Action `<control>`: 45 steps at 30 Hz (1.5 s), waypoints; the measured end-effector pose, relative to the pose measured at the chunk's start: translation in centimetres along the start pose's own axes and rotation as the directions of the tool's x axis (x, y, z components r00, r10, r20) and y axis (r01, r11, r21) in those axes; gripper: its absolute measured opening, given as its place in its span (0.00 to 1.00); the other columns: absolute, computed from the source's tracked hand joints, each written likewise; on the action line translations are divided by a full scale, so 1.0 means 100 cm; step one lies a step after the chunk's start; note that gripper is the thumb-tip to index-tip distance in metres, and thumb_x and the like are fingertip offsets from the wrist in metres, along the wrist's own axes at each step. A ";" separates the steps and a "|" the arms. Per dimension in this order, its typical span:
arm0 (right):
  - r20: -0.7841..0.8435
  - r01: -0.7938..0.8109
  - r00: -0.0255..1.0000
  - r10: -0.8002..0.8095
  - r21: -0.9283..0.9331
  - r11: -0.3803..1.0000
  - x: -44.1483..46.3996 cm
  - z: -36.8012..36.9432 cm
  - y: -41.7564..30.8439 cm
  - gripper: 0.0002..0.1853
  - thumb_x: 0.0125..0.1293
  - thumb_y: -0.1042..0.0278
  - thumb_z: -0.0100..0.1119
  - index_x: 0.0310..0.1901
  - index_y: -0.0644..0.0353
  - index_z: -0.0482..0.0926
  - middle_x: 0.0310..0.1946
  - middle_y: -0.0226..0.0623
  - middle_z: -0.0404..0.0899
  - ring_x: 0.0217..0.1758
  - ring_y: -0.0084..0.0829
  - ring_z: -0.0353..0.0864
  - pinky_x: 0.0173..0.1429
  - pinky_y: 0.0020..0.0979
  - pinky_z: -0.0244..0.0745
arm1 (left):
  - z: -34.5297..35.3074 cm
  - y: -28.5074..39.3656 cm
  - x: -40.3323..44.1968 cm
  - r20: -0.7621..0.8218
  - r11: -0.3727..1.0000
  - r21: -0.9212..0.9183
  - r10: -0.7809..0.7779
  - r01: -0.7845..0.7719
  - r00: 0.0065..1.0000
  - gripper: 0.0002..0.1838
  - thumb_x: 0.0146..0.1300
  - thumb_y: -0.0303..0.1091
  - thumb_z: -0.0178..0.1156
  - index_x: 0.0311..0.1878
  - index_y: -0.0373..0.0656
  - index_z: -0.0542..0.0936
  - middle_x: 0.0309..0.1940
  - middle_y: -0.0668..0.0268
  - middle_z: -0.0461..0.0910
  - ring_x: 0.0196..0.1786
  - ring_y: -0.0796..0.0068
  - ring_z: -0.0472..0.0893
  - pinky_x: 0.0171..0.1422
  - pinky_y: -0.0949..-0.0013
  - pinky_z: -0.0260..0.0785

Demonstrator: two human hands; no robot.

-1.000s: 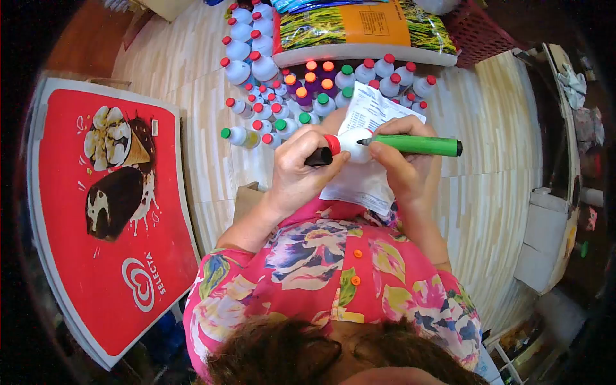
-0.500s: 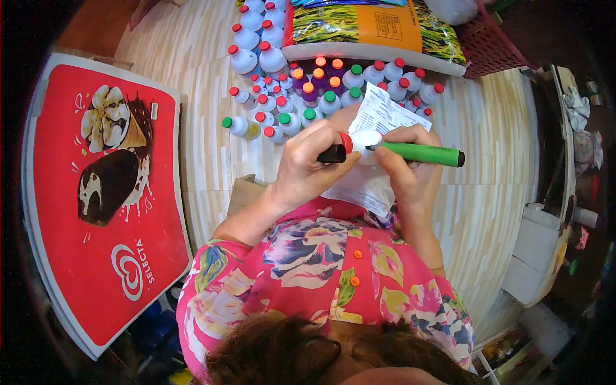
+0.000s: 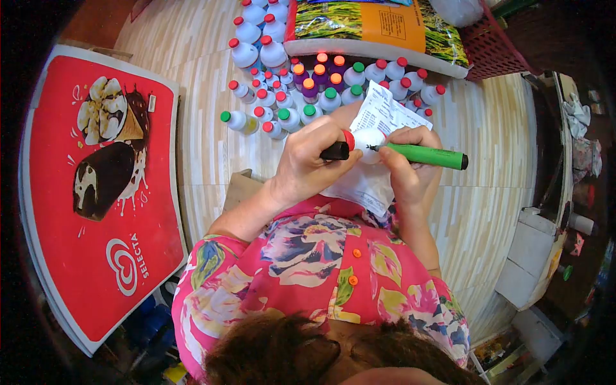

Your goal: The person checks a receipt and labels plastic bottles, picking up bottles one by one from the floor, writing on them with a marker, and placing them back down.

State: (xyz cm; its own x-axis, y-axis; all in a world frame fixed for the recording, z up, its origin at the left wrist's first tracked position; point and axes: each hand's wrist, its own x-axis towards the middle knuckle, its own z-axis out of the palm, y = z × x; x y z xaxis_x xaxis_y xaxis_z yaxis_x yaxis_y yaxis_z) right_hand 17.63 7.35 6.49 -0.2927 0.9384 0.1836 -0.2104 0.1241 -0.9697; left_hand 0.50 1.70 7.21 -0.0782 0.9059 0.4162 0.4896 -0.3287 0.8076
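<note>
My left hand (image 3: 307,159) is closed around a small white bottle (image 3: 368,137) with a red cap (image 3: 349,139), holding it on its side. A black pen cap (image 3: 335,151) is tucked in the same fingers. Gripped in my right hand (image 3: 409,176) is a green marker (image 3: 427,155), its dark tip at the bottle's side, where a small dark mark shows. Under the bottle, printed white papers (image 3: 378,115) lie across my lap.
Several bottles with red, green and orange caps (image 3: 309,83) stand on the floor ahead, beside a large printed sack (image 3: 385,29). A red Selecta ice-cream panel (image 3: 102,192) is at left. A crate (image 3: 491,48) sits back right; shelving (image 3: 532,250) lines the right.
A small dark mark near the marker tip shows more now. Both hands stay nearly in place, and the view has shifted slightly.
</note>
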 end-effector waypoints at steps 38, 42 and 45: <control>0.042 -0.239 0.970 0.240 0.358 0.903 0.001 -0.020 0.040 0.11 0.46 0.74 0.60 0.33 0.62 0.70 0.27 0.40 0.74 0.33 0.33 0.74 0.56 0.42 0.70 | -0.108 -0.263 -0.022 -0.228 0.453 0.731 -0.542 0.510 0.809 0.13 0.46 0.34 0.60 0.36 0.41 0.80 0.34 0.49 0.80 0.40 0.50 0.80 0.42 0.53 0.71; -0.008 -0.221 0.973 0.230 0.251 0.942 -0.014 -0.031 0.037 0.12 0.44 0.75 0.62 0.31 0.63 0.71 0.27 0.38 0.74 0.35 0.32 0.74 0.55 0.40 0.68 | -0.104 -0.299 -0.035 -0.125 0.485 0.765 -0.533 0.423 0.837 0.13 0.44 0.31 0.59 0.35 0.40 0.78 0.30 0.48 0.80 0.38 0.48 0.80 0.42 0.52 0.71; -0.052 -0.212 0.972 0.229 0.224 0.951 -0.026 -0.035 0.037 0.12 0.43 0.78 0.62 0.32 0.64 0.71 0.29 0.39 0.75 0.36 0.32 0.74 0.54 0.37 0.68 | -0.100 -0.315 -0.040 -0.071 0.498 0.763 -0.569 0.412 0.819 0.13 0.42 0.29 0.59 0.36 0.40 0.78 0.30 0.48 0.80 0.37 0.48 0.80 0.41 0.52 0.72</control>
State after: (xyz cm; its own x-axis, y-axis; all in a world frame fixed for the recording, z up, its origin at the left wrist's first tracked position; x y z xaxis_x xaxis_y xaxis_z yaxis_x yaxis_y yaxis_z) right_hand 20.84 6.53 1.83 -0.2844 0.9573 -0.0516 -0.3466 -0.1529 -0.9255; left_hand -23.26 5.74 -15.71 -0.4047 0.9101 -0.0893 0.8740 0.4136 0.2549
